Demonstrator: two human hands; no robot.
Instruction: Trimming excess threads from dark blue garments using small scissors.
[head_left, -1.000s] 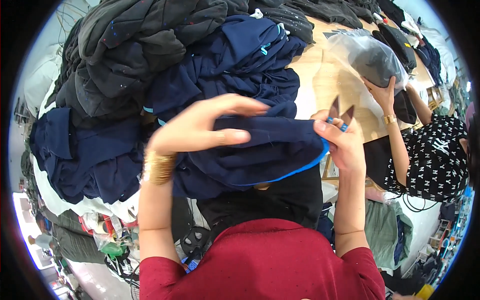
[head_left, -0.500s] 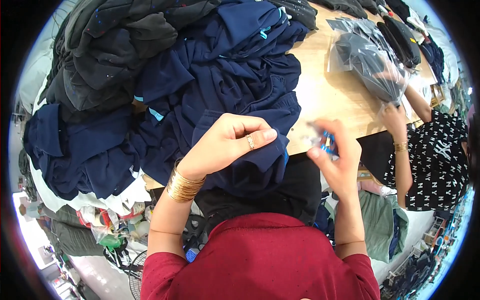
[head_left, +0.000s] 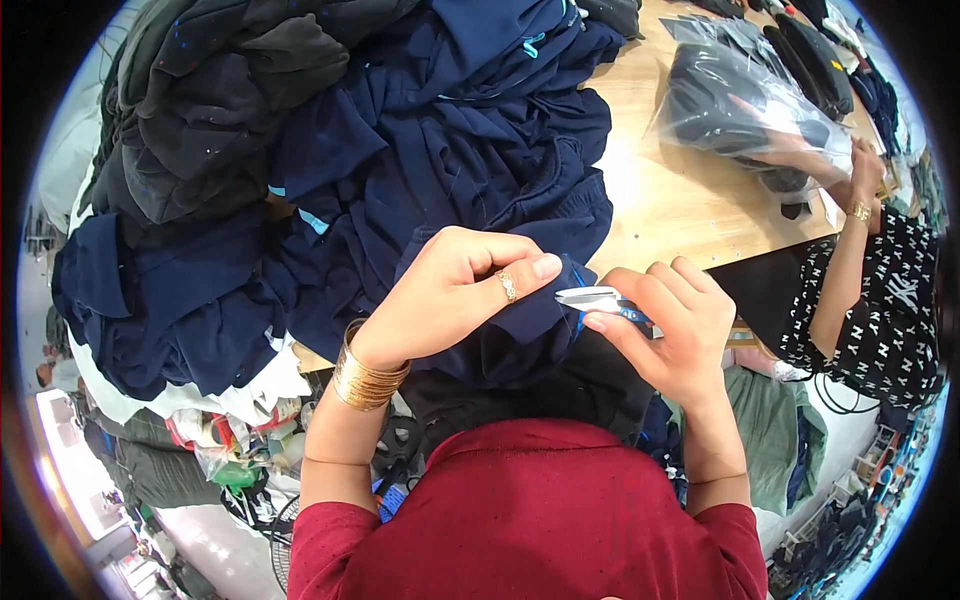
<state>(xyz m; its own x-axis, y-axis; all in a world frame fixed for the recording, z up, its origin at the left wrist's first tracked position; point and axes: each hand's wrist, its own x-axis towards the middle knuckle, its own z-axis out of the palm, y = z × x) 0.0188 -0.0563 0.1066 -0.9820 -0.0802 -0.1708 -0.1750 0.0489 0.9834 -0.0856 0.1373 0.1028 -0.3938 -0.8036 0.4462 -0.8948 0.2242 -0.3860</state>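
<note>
A navy garment (head_left: 500, 325) hangs over the table's front edge onto my lap. Pinched between the thumb and fingers of my left hand (head_left: 470, 285) is its upper fabric. My right hand (head_left: 670, 325) is closed around small thread snips (head_left: 598, 300) with silvery blades and a blue handle. The blade tips point left at the garment's right edge, close to my left fingertips. A thin thread seems to show near the blades. Whether the blades touch the cloth I cannot tell.
Navy garments (head_left: 440, 150) heap across the table (head_left: 670, 210), with dark grey clothing (head_left: 220, 110) piled at the far left. On the right a co-worker (head_left: 860, 300) handles a clear plastic bag (head_left: 740, 105) holding a dark garment. Green cloth (head_left: 755, 430) lies below at right.
My right hand has turned and brought the snips left to the garment's edge. The left hand stays nearly in place. The co-worker's hands have shifted right with the bag's end.
</note>
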